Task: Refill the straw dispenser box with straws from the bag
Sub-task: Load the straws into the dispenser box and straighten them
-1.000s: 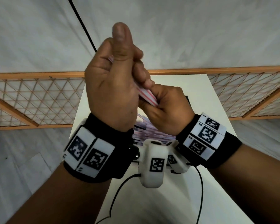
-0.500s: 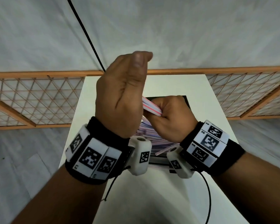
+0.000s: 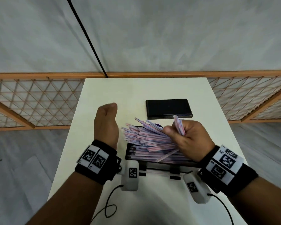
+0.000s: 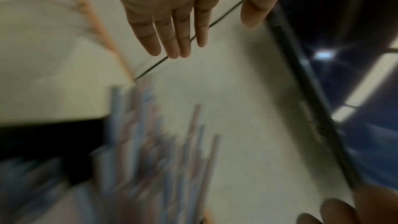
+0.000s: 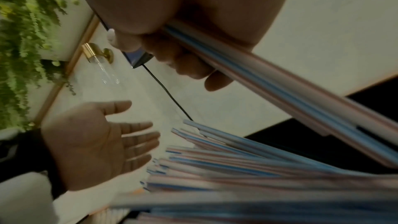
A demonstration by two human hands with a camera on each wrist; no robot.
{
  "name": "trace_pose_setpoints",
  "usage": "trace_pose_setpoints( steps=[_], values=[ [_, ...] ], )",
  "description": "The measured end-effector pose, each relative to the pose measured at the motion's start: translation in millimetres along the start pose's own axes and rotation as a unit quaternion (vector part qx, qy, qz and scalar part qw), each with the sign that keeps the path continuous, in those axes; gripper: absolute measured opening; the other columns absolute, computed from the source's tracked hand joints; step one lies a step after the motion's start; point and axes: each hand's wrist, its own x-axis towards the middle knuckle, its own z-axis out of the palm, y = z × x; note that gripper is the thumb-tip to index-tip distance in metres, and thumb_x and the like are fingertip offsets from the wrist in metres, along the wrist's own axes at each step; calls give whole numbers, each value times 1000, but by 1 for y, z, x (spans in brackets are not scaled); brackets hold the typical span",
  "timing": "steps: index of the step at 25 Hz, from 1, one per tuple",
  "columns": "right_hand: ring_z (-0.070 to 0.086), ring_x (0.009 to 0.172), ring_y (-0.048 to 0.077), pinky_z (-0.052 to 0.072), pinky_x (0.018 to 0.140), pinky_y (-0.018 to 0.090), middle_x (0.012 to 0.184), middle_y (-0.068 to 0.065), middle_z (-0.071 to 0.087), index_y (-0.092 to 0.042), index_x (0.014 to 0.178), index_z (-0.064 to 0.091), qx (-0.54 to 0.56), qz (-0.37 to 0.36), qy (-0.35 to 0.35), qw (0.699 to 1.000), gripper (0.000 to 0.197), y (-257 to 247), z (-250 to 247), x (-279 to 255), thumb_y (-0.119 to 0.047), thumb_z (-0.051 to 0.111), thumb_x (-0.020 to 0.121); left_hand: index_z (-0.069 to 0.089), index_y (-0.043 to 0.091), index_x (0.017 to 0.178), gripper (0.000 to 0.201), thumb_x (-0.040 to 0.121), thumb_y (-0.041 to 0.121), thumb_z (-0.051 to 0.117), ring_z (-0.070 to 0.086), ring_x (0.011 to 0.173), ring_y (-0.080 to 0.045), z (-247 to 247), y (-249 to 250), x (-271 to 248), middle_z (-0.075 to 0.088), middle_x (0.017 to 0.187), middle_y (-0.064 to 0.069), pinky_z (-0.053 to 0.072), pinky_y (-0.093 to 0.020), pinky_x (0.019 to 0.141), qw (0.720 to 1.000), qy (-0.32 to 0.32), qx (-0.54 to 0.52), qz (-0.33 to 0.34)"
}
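A black straw dispenser box (image 3: 128,150) sits on the white table (image 3: 113,91), heaped with pink-and-blue striped straws (image 3: 146,138) that splay out past its left rim. My right hand (image 3: 187,140) hovers over the box's right end and grips a small bundle of straws (image 3: 179,125), which shows up close in the right wrist view (image 5: 269,81). My left hand (image 3: 106,124) stands edge-on just left of the pile, fingers straight and empty (image 4: 172,28). No bag is visible.
A flat black lid (image 3: 168,108) lies on the table behind the box. Orange lattice fencing (image 3: 31,101) runs along both sides and the far edge. Wrist-camera cables (image 3: 109,205) trail over the near table.
Both hands have dropped from in front of the camera to table height and parted. The left hand has let go of the bundle and opened; the right hand keeps the straws.
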Motion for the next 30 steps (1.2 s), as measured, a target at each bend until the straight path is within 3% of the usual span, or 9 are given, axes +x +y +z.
trace_pose_setpoints(
  steps=[3,5,9,12,14,17,22,24,30],
  values=[
    [45,59,8,39,60,31,61,-10,46,-30,61,51,-86,7,-42,995,45,30,6,-1,-71,59,77,63,19,117,30,100,42,53,61,110,-22,7,-25,3,65,122,-5,46,-39,94,984,-50,-54,-162],
    [48,73,14,38,67,28,76,-9,49,-31,74,54,-166,-6,-74,983,54,46,10,-3,-84,53,70,64,13,118,37,98,43,55,64,102,-21,12,-30,3,67,122,-8,50,-36,84,967,-79,-115,-212],
    [41,100,6,32,87,13,108,-12,46,-27,114,52,-220,5,-91,971,88,53,-3,-17,-85,67,49,71,12,97,26,96,36,61,68,100,-27,19,-34,5,74,109,-8,51,-44,98,973,-81,-109,-187],
    [36,116,8,32,102,23,129,-10,43,-23,141,37,-274,59,-153,948,123,60,-8,-24,-88,68,41,74,13,88,17,90,29,68,68,93,-27,22,-33,4,76,94,-3,51,-43,93,982,-73,-95,-147],
    [38,122,19,33,109,34,137,-3,43,-24,149,27,-311,67,-166,933,127,64,3,-21,-92,60,47,73,14,82,11,87,21,68,66,89,-26,25,-31,-1,74,88,-5,50,-41,89,990,-86,-66,-89],
    [43,119,24,38,107,43,133,1,46,-34,149,27,-343,63,-159,924,115,64,25,-14,-97,44,54,71,14,75,11,85,12,68,66,83,-23,30,-26,-16,72,86,-9,51,-36,83,993,-101,-51,-39],
    [47,113,21,37,105,45,127,-7,50,-35,136,37,-362,87,-148,916,102,62,37,-10,-100,35,57,70,21,76,20,80,40,64,71,81,-27,29,-41,-17,74,81,0,59,-50,85,993,-112,46,1],
    [49,113,22,35,105,46,128,-8,52,-35,138,35,-376,92,-158,908,102,62,42,-7,-99,33,59,71,24,77,25,83,44,57,71,84,-24,32,-40,-17,75,83,3,58,-46,84,982,-142,118,35],
    [51,101,25,43,86,42,112,-3,55,-27,126,50,-386,31,-88,918,89,46,61,-1,-92,34,68,68,14,85,28,103,22,48,63,81,-15,28,-35,-17,69,85,8,50,-32,79,981,-96,150,78]
  ],
)
